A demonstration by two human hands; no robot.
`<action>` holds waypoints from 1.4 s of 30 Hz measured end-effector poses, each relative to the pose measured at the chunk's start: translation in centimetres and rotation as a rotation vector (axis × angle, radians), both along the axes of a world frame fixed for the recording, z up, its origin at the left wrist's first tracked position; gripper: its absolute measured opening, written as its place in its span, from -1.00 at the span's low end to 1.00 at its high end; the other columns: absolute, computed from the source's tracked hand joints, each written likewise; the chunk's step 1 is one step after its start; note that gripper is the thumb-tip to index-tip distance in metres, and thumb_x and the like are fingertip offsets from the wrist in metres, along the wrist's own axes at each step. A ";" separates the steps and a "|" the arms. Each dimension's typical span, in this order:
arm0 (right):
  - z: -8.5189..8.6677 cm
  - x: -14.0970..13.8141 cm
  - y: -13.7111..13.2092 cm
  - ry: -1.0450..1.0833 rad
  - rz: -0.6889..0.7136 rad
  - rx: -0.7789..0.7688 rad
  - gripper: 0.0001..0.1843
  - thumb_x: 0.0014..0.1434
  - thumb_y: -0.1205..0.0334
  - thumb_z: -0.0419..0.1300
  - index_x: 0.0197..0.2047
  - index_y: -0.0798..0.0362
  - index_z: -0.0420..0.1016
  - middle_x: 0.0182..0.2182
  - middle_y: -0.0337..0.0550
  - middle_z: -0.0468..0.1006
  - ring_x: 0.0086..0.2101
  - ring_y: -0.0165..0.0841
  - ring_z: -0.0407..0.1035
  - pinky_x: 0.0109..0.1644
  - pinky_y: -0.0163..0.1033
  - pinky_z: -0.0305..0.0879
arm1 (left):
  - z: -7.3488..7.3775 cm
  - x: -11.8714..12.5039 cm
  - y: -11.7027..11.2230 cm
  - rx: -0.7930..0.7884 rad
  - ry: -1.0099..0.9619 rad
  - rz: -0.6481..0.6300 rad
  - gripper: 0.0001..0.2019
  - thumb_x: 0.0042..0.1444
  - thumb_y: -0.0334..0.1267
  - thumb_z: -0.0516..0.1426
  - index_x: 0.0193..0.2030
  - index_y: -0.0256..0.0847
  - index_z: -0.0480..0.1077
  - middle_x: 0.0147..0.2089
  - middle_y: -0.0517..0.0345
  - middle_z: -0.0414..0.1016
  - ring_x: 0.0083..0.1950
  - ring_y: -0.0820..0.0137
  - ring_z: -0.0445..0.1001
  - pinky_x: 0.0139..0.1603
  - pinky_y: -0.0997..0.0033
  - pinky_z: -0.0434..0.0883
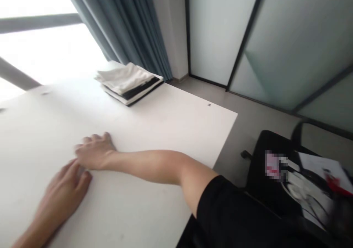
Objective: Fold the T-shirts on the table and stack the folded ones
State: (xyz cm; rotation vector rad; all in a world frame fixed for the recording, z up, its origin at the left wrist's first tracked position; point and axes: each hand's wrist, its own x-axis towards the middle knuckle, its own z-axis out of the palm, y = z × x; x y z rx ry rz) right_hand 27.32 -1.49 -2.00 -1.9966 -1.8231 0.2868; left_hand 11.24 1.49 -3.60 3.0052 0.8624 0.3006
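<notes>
Both my hands rest on a white table (165,123), close together at its near left part. My right hand (93,153) reaches across from the right on a bare forearm with a black sleeve; it lies palm down with its fingers stretched leftward and holds nothing. My left hand (67,184) comes in from the lower left and lies flat on the tabletop, fingers out, its tips just under the right hand's fingers. A stack of folded white and black cloths (128,82) sits at the table's far edge, well beyond both hands.
A blue-grey curtain (124,24) hangs behind the table beside a bright window. Frosted glass panels (275,38) line the far wall. A black chair (273,167) with papers and clutter on it stands on the floor right of the table.
</notes>
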 end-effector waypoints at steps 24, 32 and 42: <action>-1.1 -3.5 -1.6 -0.156 -0.065 -0.009 -0.36 0.39 0.02 -0.12 0.43 0.11 0.17 0.46 0.09 0.01 0.41 -0.11 -0.18 0.41 0.09 -0.35 | 1.2 -5.3 1.6 -0.120 0.047 0.146 -0.34 0.39 0.11 -0.13 0.50 -0.20 0.02 0.55 -0.07 -0.08 0.55 0.19 -0.12 0.49 -0.04 -0.15; -1.6 -3.5 -1.4 -0.167 -0.056 0.008 -0.35 0.38 0.02 -0.14 0.43 0.10 0.18 0.44 0.09 0.05 0.41 -0.13 -0.14 0.42 0.09 -0.35 | 1.0 -5.3 1.4 -0.123 0.005 0.161 -0.34 0.37 0.13 -0.11 0.49 -0.14 0.05 0.54 -0.05 -0.05 0.55 0.21 -0.10 0.49 0.00 -0.15; -1.2 -3.0 -1.1 -0.123 -0.050 0.010 -0.38 0.35 0.01 -0.07 0.39 0.08 0.25 0.43 0.08 0.10 0.40 -0.12 -0.09 0.41 0.12 -0.27 | 1.1 -5.2 1.7 -0.126 -0.002 0.165 -0.35 0.35 0.10 -0.07 0.48 -0.15 0.10 0.53 -0.06 -0.01 0.53 0.17 -0.06 0.49 -0.03 -0.13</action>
